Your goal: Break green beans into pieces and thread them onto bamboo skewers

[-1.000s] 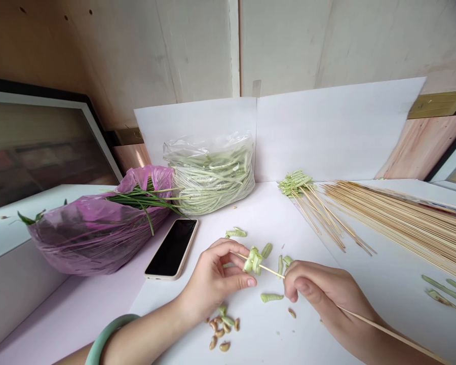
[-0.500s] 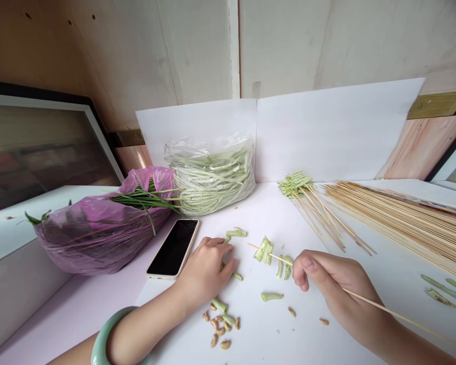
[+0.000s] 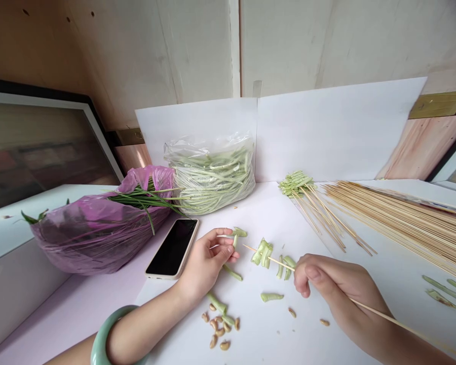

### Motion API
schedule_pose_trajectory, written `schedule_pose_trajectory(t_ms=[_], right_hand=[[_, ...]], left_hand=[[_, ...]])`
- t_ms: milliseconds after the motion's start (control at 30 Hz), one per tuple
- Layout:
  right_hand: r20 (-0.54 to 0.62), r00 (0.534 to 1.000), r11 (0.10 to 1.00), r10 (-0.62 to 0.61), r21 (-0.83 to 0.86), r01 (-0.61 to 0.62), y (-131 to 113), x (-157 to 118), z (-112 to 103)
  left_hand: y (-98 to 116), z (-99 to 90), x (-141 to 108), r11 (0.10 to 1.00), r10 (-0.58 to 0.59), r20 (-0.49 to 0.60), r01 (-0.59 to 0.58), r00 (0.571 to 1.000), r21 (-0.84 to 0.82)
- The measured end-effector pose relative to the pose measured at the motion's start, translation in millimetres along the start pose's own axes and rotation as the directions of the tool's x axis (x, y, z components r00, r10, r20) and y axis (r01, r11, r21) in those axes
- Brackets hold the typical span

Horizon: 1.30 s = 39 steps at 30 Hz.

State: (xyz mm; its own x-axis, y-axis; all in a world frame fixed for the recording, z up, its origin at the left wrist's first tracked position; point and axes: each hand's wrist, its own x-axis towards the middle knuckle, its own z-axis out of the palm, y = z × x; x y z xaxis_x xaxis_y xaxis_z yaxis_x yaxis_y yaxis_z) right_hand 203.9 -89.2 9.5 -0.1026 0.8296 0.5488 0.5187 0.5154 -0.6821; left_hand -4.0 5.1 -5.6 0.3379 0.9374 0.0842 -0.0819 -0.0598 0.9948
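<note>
Right hand (image 3: pixel 332 286): thumb and fingers closed narrowly on a bamboo skewer (image 3: pixel 399 319), lower right of the frame.

Skewer: long axis slants up and left across the centre of the frame, its bare tip pointing toward the left hand; pale green bean pieces (image 3: pixel 261 252) are threaded near the tip.

Left hand (image 3: pixel 207 261): the nearer hand to the tip, fingers loosely curled just beside a loose bean piece (image 3: pixel 239 232); whether they hold anything cannot be told. A jade bangle (image 3: pixel 108 329) circles the wrist.

Around: shelled beans (image 3: pixel 218 327) lie below the left hand, a phone (image 3: pixel 173 248) beside it; a bag of long green beans (image 3: pixel 211 175) stands upper centre, a bundle of skewers (image 3: pixel 399 218) at right.
</note>
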Motion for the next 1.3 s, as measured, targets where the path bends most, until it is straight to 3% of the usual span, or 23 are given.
schedule_pose_trajectory(t_ms=[100,233,867,1300], right_hand=[[0.028,1.000,1.000,0.004,-0.008,-0.004,-0.5,-0.7,0.4],[0.063,0.998,0.999,0.029,-0.029,-0.028,-1.7,-2.1,0.0],[0.061,0.998,0.999,0.016,-0.034,-0.014,-3.5,-1.6,-0.4],[0.106,0.994,1.000,0.013,-0.003,-0.013,-1.5,-2.5,-1.6]], left_hand=[[2.8,3.3,-2.6,0.972,-0.104,0.024,0.107,0.994,-0.209],[4.9,5.1,-5.5,0.952,-0.130,0.040,0.136,0.991,-0.274],[7.1,7.2,-7.8,0.952,-0.070,0.045,0.080,0.997,-0.295],[6.9,6.4,-8.4,0.950,-0.099,0.084,0.119,0.992,-0.288]])
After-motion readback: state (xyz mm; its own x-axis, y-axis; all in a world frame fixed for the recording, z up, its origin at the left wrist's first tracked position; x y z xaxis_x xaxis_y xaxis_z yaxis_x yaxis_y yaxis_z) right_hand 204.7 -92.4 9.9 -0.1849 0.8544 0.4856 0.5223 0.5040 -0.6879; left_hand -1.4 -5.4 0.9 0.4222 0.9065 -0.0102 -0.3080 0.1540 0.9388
